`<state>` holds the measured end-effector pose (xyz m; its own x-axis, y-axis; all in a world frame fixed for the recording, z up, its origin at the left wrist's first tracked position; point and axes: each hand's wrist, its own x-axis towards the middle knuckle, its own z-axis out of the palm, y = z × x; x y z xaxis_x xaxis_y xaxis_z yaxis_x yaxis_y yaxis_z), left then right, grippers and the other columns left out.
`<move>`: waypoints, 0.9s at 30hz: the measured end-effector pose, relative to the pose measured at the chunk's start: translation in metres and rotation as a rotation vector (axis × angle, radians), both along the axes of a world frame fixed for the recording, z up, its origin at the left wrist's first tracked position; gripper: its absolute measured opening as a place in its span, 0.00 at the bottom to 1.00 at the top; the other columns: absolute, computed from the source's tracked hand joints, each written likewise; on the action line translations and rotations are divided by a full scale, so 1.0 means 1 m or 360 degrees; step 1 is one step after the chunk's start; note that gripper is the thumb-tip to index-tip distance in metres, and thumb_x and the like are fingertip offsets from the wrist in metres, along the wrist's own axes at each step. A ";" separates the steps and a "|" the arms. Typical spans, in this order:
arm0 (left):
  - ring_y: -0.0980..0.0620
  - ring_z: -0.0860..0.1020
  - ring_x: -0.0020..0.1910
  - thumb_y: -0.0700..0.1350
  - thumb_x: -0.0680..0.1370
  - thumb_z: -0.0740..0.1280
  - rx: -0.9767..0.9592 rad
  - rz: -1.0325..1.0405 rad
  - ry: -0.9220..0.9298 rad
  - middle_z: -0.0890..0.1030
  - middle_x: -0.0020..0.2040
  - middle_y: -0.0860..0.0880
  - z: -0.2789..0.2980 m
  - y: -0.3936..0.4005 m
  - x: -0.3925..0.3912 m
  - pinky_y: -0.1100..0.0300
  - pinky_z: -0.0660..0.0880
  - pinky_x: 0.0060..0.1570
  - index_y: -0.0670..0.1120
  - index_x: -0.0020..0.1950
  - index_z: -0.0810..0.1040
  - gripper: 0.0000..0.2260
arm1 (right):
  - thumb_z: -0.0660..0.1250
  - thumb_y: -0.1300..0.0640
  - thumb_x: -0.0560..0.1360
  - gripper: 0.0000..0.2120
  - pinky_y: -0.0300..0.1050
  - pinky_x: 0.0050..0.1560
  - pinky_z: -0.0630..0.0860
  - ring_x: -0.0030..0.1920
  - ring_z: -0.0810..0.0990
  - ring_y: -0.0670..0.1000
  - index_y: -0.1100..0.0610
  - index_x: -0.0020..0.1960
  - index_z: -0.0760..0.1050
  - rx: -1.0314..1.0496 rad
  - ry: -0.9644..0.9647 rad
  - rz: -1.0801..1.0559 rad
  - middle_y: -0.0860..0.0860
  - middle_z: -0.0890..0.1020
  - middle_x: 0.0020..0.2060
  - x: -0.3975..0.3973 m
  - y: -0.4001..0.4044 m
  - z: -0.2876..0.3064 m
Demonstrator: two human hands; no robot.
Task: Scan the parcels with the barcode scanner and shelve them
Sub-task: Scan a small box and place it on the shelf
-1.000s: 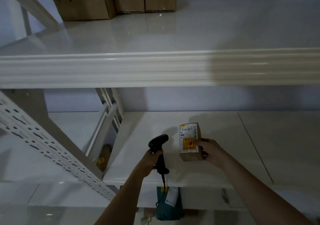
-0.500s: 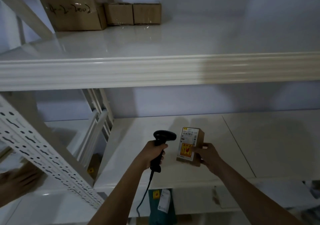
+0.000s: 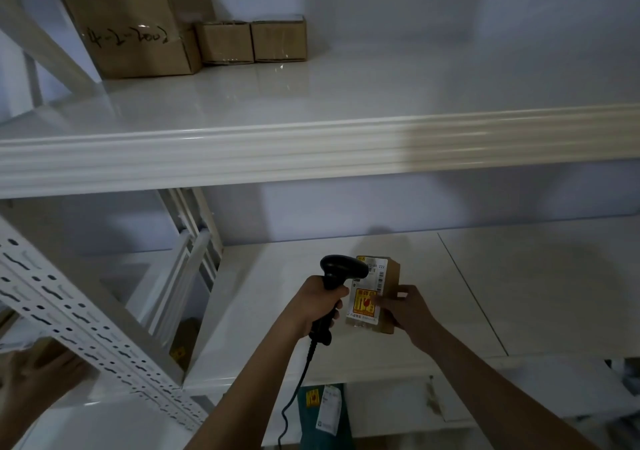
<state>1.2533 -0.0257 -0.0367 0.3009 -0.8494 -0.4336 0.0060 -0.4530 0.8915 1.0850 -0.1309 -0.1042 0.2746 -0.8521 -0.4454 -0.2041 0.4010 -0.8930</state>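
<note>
Left hand (image 3: 317, 305) is gripping barcode scanner (image 3: 337, 278) by its handle | right hand (image 3: 403, 309) is holding parcel (image 3: 377, 293) on middle shelf (image 3: 270, 314), fingers overlapping label | advice: clear fingers off barcode, keep label facing scanner head, steady both.

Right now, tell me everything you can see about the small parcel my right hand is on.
The small parcel is a brown cardboard box, taller than wide, standing upright on the middle shelf near its front edge. Its near face carries a white shipping label with barcodes and, lower down, a yellow and red sticker; the print is too small to read. The right hand holds it, fingers across the sticker and right side. The black barcode scanner, gripped by the left hand, has its head in front of the parcel's upper left corner.
</note>
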 end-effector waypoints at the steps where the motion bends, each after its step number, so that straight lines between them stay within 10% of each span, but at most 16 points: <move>1: 0.50 0.74 0.30 0.41 0.78 0.65 0.0000 0.0003 0.0000 0.77 0.35 0.45 0.000 0.000 0.000 0.57 0.74 0.33 0.41 0.50 0.78 0.05 | 0.79 0.63 0.68 0.31 0.55 0.53 0.80 0.54 0.81 0.59 0.58 0.63 0.65 0.0008 -0.0005 0.0005 0.58 0.78 0.56 0.000 -0.001 -0.001; 22: 0.45 0.76 0.33 0.32 0.76 0.66 0.0035 0.0319 0.0099 0.76 0.41 0.39 -0.050 -0.004 0.031 0.51 0.76 0.38 0.34 0.60 0.70 0.14 | 0.78 0.59 0.69 0.31 0.56 0.55 0.81 0.53 0.83 0.57 0.59 0.67 0.68 0.0120 0.0051 0.0085 0.58 0.81 0.57 -0.015 -0.017 -0.007; 27: 0.42 0.80 0.49 0.46 0.72 0.75 0.0367 0.0594 -0.0395 0.81 0.53 0.38 -0.108 0.010 0.060 0.53 0.77 0.50 0.36 0.58 0.78 0.20 | 0.77 0.59 0.71 0.28 0.50 0.47 0.80 0.51 0.83 0.55 0.59 0.67 0.69 0.0167 0.0045 0.0105 0.57 0.81 0.56 -0.020 -0.018 -0.006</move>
<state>1.3129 -0.0153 -0.1446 0.6837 -0.5545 -0.4743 0.0057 -0.6460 0.7633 1.0647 -0.1489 -0.1104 0.3146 -0.7811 -0.5393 -0.2574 0.4767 -0.8406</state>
